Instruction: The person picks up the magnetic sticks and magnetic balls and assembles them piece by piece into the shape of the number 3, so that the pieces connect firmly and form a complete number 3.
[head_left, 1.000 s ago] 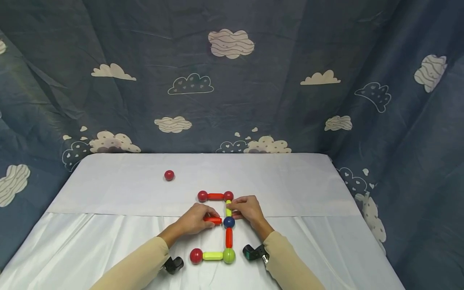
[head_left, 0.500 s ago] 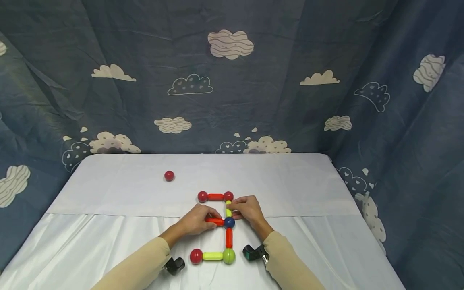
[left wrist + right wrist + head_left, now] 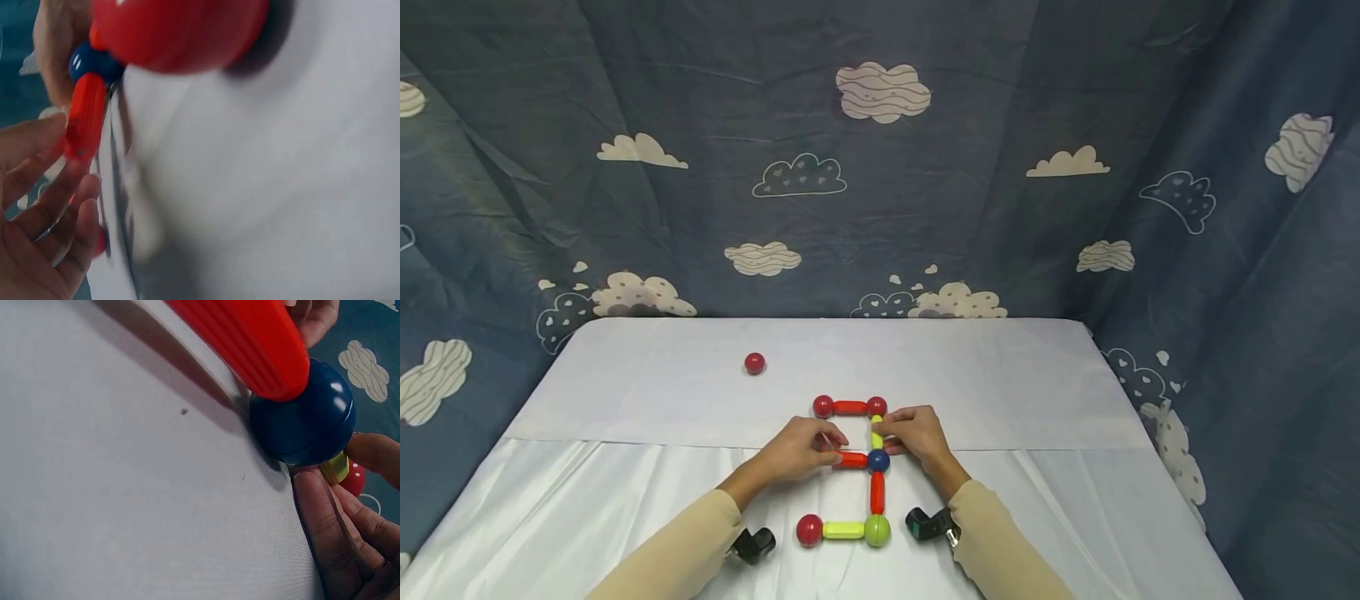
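In the head view, a magnetic ball-and-stick figure lies on the white cloth. My left hand (image 3: 797, 450) is at the free left end of a red magnetic rod (image 3: 852, 460); the rod's other end meets a dark blue ball (image 3: 877, 461). In the left wrist view its fingers (image 3: 50, 234) are spread loosely, fingertips by the rod's end. My right hand (image 3: 921, 435) pinches a yellow-green rod (image 3: 877, 433) between the blue ball and a red ball (image 3: 876, 406). Another red rod (image 3: 877, 493) joins the blue ball to a green ball (image 3: 877, 531).
At the figure's far side a red rod (image 3: 850, 407) leads to a red ball (image 3: 823, 407). Nearer, a yellow-green rod (image 3: 844, 531) ends in a larger red ball (image 3: 809, 531). One loose red ball (image 3: 755, 363) lies farther back. A cloud-patterned curtain (image 3: 925, 200) hangs behind.
The left hand brought the red rod right until it met the blue ball. Its fingers have since loosened and slid left along the rod. The right hand has stayed in place.
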`<state>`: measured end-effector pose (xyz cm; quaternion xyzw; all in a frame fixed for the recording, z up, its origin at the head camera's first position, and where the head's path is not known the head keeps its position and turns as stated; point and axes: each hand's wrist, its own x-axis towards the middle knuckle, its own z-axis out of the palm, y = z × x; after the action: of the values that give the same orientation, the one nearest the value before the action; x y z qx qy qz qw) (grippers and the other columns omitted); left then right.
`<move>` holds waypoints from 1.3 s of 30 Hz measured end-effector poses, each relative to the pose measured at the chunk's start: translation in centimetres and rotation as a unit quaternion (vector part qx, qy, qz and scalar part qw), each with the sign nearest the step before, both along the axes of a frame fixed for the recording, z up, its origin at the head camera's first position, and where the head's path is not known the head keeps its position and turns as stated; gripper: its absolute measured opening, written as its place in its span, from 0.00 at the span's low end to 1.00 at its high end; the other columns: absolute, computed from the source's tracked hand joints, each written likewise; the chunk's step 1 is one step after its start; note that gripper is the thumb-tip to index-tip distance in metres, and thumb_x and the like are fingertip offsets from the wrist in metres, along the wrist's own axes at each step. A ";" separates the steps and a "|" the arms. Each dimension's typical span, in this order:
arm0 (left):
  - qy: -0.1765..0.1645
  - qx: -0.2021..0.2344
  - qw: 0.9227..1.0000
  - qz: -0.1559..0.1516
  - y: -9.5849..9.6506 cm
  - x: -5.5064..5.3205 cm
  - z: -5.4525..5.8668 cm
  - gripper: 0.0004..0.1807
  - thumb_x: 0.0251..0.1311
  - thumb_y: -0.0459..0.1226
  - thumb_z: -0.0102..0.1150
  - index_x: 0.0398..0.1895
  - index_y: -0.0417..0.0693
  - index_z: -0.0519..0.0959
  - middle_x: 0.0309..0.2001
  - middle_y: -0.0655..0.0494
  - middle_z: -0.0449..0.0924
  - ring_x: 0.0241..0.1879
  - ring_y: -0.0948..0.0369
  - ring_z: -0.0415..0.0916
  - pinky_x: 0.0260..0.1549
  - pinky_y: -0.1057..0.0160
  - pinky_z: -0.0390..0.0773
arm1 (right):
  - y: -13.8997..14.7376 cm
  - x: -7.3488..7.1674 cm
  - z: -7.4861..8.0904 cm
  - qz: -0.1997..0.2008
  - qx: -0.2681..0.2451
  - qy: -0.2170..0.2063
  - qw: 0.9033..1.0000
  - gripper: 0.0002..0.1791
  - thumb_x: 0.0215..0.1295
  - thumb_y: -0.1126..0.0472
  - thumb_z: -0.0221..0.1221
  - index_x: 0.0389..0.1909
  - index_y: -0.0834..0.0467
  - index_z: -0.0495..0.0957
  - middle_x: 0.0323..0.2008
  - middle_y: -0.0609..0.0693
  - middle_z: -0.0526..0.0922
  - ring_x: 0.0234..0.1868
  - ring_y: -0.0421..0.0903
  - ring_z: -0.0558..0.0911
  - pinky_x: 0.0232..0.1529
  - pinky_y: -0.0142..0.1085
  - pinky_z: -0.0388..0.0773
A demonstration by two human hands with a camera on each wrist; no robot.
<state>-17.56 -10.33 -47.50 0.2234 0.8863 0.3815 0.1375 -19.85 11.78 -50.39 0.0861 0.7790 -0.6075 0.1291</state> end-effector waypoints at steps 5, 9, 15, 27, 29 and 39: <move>0.008 0.011 0.999 0.035 -2.2 -0.7 0.3 0.11 0.57 0.39 0.66 0.42 0.45 0.83 0.35 0.61 0.80 0.34 0.63 0.74 0.35 0.65 0.75 | -0.1 0.0 0.0 -0.002 -0.004 -0.001 1.000 0.16 0.52 0.62 0.70 0.37 0.69 0.81 0.26 0.53 0.82 0.20 0.43 0.82 0.24 0.35 0.81; 0.020 0.018 0.994 0.102 -4.0 -1.7 0.4 0.12 0.58 0.40 0.66 0.42 0.46 0.83 0.34 0.60 0.80 0.35 0.62 0.75 0.35 0.63 0.75 | 0.0 0.0 0.1 0.000 -0.008 0.001 1.000 0.16 0.52 0.63 0.70 0.37 0.69 0.81 0.25 0.53 0.82 0.20 0.43 0.81 0.24 0.35 0.81; 0.034 0.033 0.976 0.213 -5.9 -3.3 0.3 0.14 0.58 0.40 0.66 0.45 0.44 0.82 0.38 0.53 0.81 0.38 0.57 0.76 0.38 0.61 0.75 | 0.2 -0.1 0.3 0.001 0.008 0.002 1.000 0.15 0.52 0.63 0.70 0.36 0.69 0.81 0.25 0.53 0.82 0.20 0.42 0.81 0.24 0.35 0.80; 0.113 0.071 0.938 0.320 -8.7 -7.2 -0.4 0.17 0.55 0.36 0.68 0.46 0.36 0.78 0.49 0.37 0.73 0.50 0.44 0.68 0.50 0.47 0.65 | -0.1 -0.3 0.1 -0.001 -0.001 0.002 1.000 0.16 0.52 0.63 0.71 0.37 0.69 0.81 0.26 0.53 0.82 0.20 0.42 0.82 0.24 0.35 0.81; 0.096 0.069 0.936 0.332 -9.0 -7.6 -0.9 0.19 0.55 0.36 0.68 0.48 0.37 0.77 0.53 0.36 0.70 0.53 0.43 0.65 0.52 0.46 0.64 | -0.1 -0.1 0.0 -0.001 0.000 -0.001 1.000 0.16 0.52 0.63 0.71 0.37 0.69 0.81 0.26 0.53 0.82 0.20 0.43 0.82 0.24 0.36 0.81; 0.027 0.046 0.929 0.366 -9.8 -9.0 -2.3 0.27 0.56 0.36 0.66 0.57 0.39 0.69 0.57 0.36 0.65 0.60 0.43 0.58 0.60 0.44 0.59 | -0.2 0.1 0.1 0.002 -0.002 0.010 1.000 0.15 0.52 0.63 0.70 0.36 0.69 0.81 0.25 0.53 0.82 0.19 0.42 0.81 0.24 0.36 0.81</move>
<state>-26.60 -20.14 -49.85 -0.1001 0.8913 0.4398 -0.0465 -19.71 11.62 -50.30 0.0784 0.7791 -0.6097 0.1230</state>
